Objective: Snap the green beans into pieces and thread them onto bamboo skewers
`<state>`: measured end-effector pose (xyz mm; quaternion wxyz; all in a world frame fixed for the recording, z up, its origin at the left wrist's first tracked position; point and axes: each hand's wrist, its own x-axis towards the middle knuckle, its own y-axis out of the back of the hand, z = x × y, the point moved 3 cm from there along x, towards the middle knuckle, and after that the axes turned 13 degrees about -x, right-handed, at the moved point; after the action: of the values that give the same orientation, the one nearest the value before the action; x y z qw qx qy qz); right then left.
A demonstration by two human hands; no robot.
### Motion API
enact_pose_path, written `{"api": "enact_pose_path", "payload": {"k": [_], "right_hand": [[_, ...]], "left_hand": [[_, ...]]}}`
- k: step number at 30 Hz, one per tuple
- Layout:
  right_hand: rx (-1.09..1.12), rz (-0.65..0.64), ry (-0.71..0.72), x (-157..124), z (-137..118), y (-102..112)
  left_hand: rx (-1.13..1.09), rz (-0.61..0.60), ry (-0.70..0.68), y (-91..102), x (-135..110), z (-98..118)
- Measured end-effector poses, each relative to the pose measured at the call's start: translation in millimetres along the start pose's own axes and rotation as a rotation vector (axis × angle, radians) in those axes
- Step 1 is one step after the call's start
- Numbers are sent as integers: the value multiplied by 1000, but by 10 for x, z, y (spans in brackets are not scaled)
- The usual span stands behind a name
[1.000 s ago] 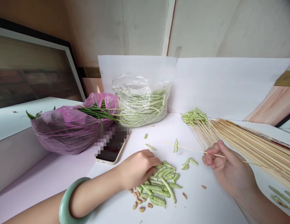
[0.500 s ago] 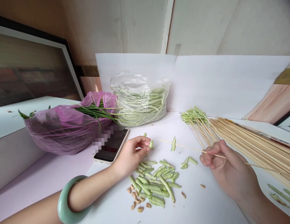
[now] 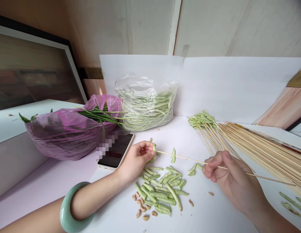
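My right hand (image 3: 234, 183) pinches a thin bamboo skewer (image 3: 189, 158) that slants across the table. One green bean piece (image 3: 173, 155) is threaded on it, some way from the tip. In my left hand (image 3: 140, 158), thumb and fingers grip another bean piece (image 3: 154, 148), and the skewer's tip meets it; I cannot tell how deep it goes. A jade-green bangle (image 3: 65, 208) rings my left forearm. Below the hands lies a pile of cut bean pieces (image 3: 160, 194), with several loose tan seeds (image 3: 145, 217) at its near left edge.
Loaded skewers (image 3: 201, 119) lie at the back right beside a bundle of bare skewers (image 3: 259, 149). A phone (image 3: 116, 153) rests left of my left hand. Behind are a purple bag (image 3: 63, 139) of greens and a clear bag (image 3: 147, 110) of long beans.
My right hand has moved left with the skewer, bringing its tip from a gap away up to the bean piece in my left hand. The threaded piece has shifted left with it.
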<state>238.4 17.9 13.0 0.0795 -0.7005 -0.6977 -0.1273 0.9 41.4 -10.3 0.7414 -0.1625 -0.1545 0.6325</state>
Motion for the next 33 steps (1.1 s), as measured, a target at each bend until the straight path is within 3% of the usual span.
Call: {"api": "enact_pose_path", "payload": {"k": [10,33], "right_hand": [[-11,-26,6,2,8,1],[-10,-76,-35,-40,67,83]], "left_hand": [[24,-30,-38,13,-2,-3],[-82,-24,53,1,-15,-33]]}}
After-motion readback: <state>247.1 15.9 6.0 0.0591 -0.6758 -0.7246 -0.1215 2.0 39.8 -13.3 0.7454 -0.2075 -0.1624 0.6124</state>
